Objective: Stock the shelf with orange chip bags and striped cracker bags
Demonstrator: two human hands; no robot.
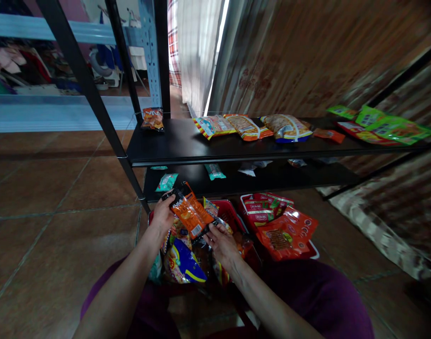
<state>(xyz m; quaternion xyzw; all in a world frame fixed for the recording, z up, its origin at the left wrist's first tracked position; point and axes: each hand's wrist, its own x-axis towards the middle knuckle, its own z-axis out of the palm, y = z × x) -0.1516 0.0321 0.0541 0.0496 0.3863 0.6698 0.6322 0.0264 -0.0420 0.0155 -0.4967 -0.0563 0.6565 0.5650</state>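
Both of my hands hold an orange snack packet (191, 213) above a red basket (232, 212) full of snack bags. My left hand (163, 214) grips the packet's far end with fingers curled. The near end is pinched by my right hand (220, 242). Under the packet lies a blue and yellow bag (182, 264). A second red basket (312, 249) to the right carries red snack packs (284, 230). Just beyond stands a black shelf (187, 146) with several snack packets (248, 126) on its top board.
A lone orange bag (152, 118) lies at the shelf's left end, green packets (392, 126) at its right end. Small teal packets (166, 181) sit on the lower board (279, 181). Tiled floor (52, 202) spreads left; a patterned curtain (381, 207) hangs right.
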